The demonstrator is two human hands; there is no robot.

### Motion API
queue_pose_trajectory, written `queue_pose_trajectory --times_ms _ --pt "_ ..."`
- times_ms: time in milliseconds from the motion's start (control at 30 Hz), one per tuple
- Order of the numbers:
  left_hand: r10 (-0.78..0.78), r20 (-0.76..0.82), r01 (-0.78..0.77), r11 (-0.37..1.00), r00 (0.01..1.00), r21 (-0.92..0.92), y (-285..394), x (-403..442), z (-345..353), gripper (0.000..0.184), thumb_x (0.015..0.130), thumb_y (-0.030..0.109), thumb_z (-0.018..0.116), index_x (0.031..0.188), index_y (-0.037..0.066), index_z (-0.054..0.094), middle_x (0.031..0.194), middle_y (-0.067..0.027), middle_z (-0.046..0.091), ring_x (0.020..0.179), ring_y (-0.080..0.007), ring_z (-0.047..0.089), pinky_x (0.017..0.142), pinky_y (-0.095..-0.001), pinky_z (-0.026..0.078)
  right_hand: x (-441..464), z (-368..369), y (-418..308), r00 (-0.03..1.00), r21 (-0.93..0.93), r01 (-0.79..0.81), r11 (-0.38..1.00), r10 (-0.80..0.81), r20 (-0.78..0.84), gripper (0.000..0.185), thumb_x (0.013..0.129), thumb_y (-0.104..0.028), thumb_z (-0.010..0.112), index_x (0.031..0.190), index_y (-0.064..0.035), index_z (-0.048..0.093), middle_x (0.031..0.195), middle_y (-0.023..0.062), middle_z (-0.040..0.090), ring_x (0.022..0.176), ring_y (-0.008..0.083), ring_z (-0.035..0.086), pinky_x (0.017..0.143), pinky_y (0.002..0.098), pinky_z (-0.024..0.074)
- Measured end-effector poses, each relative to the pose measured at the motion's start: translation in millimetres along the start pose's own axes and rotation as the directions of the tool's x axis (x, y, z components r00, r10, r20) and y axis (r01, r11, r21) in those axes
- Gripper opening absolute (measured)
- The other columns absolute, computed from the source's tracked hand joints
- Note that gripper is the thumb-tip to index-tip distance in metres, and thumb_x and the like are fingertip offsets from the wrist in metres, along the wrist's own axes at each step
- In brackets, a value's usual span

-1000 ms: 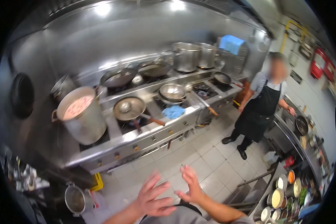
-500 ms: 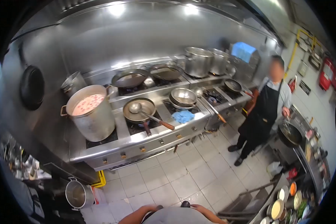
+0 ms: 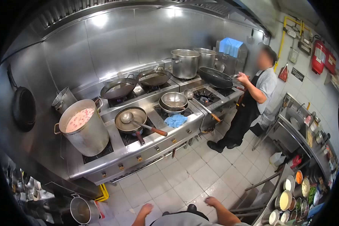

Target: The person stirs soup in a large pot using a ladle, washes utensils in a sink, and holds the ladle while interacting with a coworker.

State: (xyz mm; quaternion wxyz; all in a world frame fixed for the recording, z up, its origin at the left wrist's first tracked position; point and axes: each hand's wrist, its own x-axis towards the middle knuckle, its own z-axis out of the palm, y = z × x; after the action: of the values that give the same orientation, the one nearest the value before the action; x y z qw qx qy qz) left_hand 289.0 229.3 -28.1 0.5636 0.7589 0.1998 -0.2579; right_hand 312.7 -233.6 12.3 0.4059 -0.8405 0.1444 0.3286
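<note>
My left hand [image 3: 147, 209] hangs low in front of my body, above the tiled floor. Its fingers look loosely apart, with nothing visible in them. On the other side, my right hand [image 3: 211, 202] is held out over the floor, slightly blurred, its fingers loose and holding nothing I can see. Neither hand touches anything. Closest to my left hand stands a metal pot [image 3: 83, 210] on the floor. The stove [image 3: 150, 148] is ahead of me, bearing a tall pot [image 3: 88, 133] of pinkish food and a wok [image 3: 131, 117] with a ladle [image 3: 127, 117] resting in it.
A co-worker [image 3: 248, 109] at the stove's right end holds a large black pan [image 3: 214, 78] over the burners. Stockpots [image 3: 185, 64] stand behind. Several food containers [image 3: 285, 200] line the counter at lower right. A blue cloth [image 3: 176, 121] lies on the stove edge.
The co-worker has turned from the right-hand counter to the stove, bringing the black pan over it. My hands have moved out from close against my body, and the view has shifted.
</note>
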Motion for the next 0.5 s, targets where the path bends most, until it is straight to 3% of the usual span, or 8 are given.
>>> queue_pose_trajectory --times_ms 33,100,133,233,367,433,467,500 --pt "0.236 0.032 -0.238 0.958 0.971 0.158 6.8 25.7 22.6 0.035 0.074 0.03 0.055 0.098 0.005 0.054 0.078 -0.0101 0.059 0.071 -0.0189 0.055 0.062 -0.0307 0.045 25.0 14.7 -9.8 0.861 -0.232 0.506 0.831 -0.503 0.076 0.035 0.075 -0.031 0.052 0.093 -0.0021 0.056 0.087 0.0132 0.058 0.063 0.0192 0.059 0.055 0.0298 0.0477" --pt "0.405 0.202 -0.444 0.869 0.892 0.217 77.2 1.2 50.2 0.039 0.075 0.032 0.054 0.103 0.005 0.052 0.087 -0.0122 0.059 0.078 -0.021 0.056 0.072 -0.0313 0.043 32.0 40.3 -91.4 0.938 -0.157 0.339 0.927 -0.322 0.126 0.035 0.077 -0.027 0.053 0.104 -0.0047 0.051 0.09 0.0129 0.057 0.071 0.0183 0.058 0.065 0.0278 0.0461" --pt "0.413 0.197 -0.45 0.867 0.889 0.216 93.6 -11.2 56.4 0.039 0.075 0.032 0.054 0.103 0.005 0.052 0.087 -0.0122 0.059 0.078 -0.021 0.056 0.072 -0.0313 0.043 28.0 49.7 -123.7 0.917 -0.123 0.387 0.914 -0.367 0.156 0.036 0.077 -0.027 0.053 0.105 -0.005 0.05 0.089 0.0121 0.057 0.071 0.0178 0.058 0.065 0.0277 0.0459" --pt "0.462 0.382 -0.549 0.821 0.801 0.158 107.3 -32.9 56.7 0.04 0.076 0.033 0.053 0.104 0.005 0.051 0.092 -0.0123 0.058 0.077 -0.0205 0.055 0.07 -0.031 0.044 7.6 65.8 -177.9 0.862 -0.036 0.468 0.883 -0.447 0.238 0.037 0.077 -0.028 0.054 0.107 -0.0053 0.049 0.086 0.0108 0.058 0.07 0.0168 0.057 0.063 0.0275 0.0455" --pt "-0.02 0.33 -0.06 0.971 0.944 0.231 34.3 -34.9 13.8 0.038 0.079 0.034 0.047 0.105 0.007 0.051 0.091 -0.009 0.058 0.078 -0.0206 0.054 0.067 -0.0309 0.043 5.5 63.2 -159.8 0.846 0.015 0.464 0.886 -0.448 0.288 0.039 0.077 -0.03 0.053 0.107 -0.006 0.049 0.082 0.01 0.059 0.068 0.0163 0.057 0.062 0.0276 0.0454" --pt "0.197 0.346 -0.384 0.667 0.917 0.639 -60.9 -1.4 -26.6 0.038 0.077 0.037 0.044 0.098 0.006 0.055 0.092 -0.0121 0.057 0.078 -0.0246 0.055 0.069 -0.0348 0.043 4.1 48.2 -124.2 0.914 -0.099 0.321 0.942 -0.28 0.293 0.038 0.076 -0.028 0.052 0.108 -0.0064 0.048 0.088 0.0115 0.059 0.07 0.0208 0.057 0.066 0.0306 0.0454" --pt "0.02 0.174 -0.13 0.747 0.984 0.652 -108.7 -2.7 -44.2 0.039 0.076 0.038 0.043 0.092 0.005 0.058 0.094 -0.0162 0.055 0.082 -0.0276 0.054 0.073 -0.0377 0.042 0.0 35.7 -101.7 0.902 -0.193 0.376 0.906 -0.311 0.299 0.036 0.076 -0.029 0.051 0.104 -0.0056 0.051 0.089 0.0118 0.059 0.071 0.0238 0.057 0.067 0.032 0.0452" --pt "-0.256 0.062 0.161 0.759 0.965 0.63 -105.4 -32.8 -59.8 0.042 0.074 0.041 0.045 0.095 0.007 0.057 0.094 -0.0155 0.057 0.093 -0.0234 0.052 0.081 -0.0329 0.039 1.2 26.4 -64.7 0.889 -0.285 0.426 0.859 -0.338 0.309 0.035 0.076 -0.03 0.05 0.1 -0.0047 0.054 0.089 0.012 0.059 0.072 0.0268 0.057 0.068 0.0335 0.045"
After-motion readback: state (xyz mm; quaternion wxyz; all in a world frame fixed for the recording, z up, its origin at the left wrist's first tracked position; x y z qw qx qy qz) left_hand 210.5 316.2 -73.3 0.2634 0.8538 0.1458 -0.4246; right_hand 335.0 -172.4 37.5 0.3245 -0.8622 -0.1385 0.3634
